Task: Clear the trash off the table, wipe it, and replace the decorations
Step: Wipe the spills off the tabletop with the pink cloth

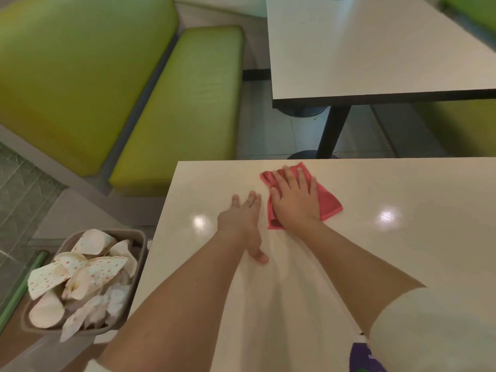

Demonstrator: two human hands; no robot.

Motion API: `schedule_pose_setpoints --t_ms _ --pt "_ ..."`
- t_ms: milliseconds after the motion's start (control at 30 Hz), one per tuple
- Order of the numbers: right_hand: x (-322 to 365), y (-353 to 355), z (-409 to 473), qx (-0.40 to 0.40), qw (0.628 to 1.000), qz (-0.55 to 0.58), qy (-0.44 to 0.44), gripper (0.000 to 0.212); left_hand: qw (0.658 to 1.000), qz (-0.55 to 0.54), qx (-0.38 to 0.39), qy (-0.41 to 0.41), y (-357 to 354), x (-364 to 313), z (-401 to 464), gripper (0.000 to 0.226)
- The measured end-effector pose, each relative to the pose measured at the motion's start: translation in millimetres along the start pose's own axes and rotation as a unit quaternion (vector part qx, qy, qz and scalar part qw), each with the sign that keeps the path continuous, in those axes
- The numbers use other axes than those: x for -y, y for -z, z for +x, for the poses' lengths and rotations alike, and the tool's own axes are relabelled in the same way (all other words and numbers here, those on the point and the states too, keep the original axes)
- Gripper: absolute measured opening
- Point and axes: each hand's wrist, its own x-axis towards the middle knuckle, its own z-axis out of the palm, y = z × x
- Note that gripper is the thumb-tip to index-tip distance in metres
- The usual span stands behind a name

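Observation:
A glossy white table (402, 251) fills the lower right of the view. On it, near the far edge, lies a red cloth (328, 204). My right hand (295, 200) presses flat on the cloth with straight, spread fingers. My left hand (243, 224) rests flat on the bare tabletop just left of the cloth, palm down, thumb pointing back toward me. Left of the table, lower down, a grey bin (88, 285) holds several crumpled spotted paper wrappers and napkins.
A green padded bench (188, 103) stands beyond the table's far left corner. A second white table (375, 49) on a black post is at the upper right. A purple and white object (365, 355) shows at the bottom edge under my right sleeve.

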Motion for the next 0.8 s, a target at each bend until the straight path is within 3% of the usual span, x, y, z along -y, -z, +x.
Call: schedule_pose_setpoints --t_ms 133,300,367,433,500,567,700,800 --pt "-18.0 4.6 -2.8 0.025 0.999 0.0 0.04 0.052 0.998 -0.043 -0.034 -0.019 -6.3 6.8 -4.7 0.148" --pt "-61.4 16.0 -24.5 -0.014 0.996 -0.006 -0.085 0.052 0.982 -0.159 -0.093 -0.03 -29.6 21.2 -21.0 0.133" --pt "-60.1 17.9 -31.3 -0.008 0.992 -0.007 -0.127 0.053 0.971 -0.207 -0.118 -0.03 -36.1 27.6 -28.4 0.113" --pt "-39.5 16.1 -35.6 -0.012 0.988 -0.003 -0.156 0.053 0.956 -0.238 -0.169 -0.021 -35.5 41.0 -34.4 0.076" --pt "-5.0 9.6 -43.1 -0.015 0.991 0.0 -0.135 0.053 0.936 -0.265 -0.233 0.002 -30.6 60.1 -39.5 0.042" --pt "37.4 -0.5 -53.2 -0.011 0.996 0.01 -0.085 0.053 0.924 -0.267 -0.272 0.033 -28.4 82.1 -42.2 0.028" --pt "101.0 -18.3 -69.7 0.002 1.0 0.012 -0.007 0.051 0.922 -0.26 -0.271 0.096 -32.6 126.2 -40.4 0.021" --pt "93.9 -20.3 -67.9 0.014 0.999 0.002 0.035 0.05 0.937 -0.189 -0.272 0.114 -37.3 153.5 -35.1 0.029"
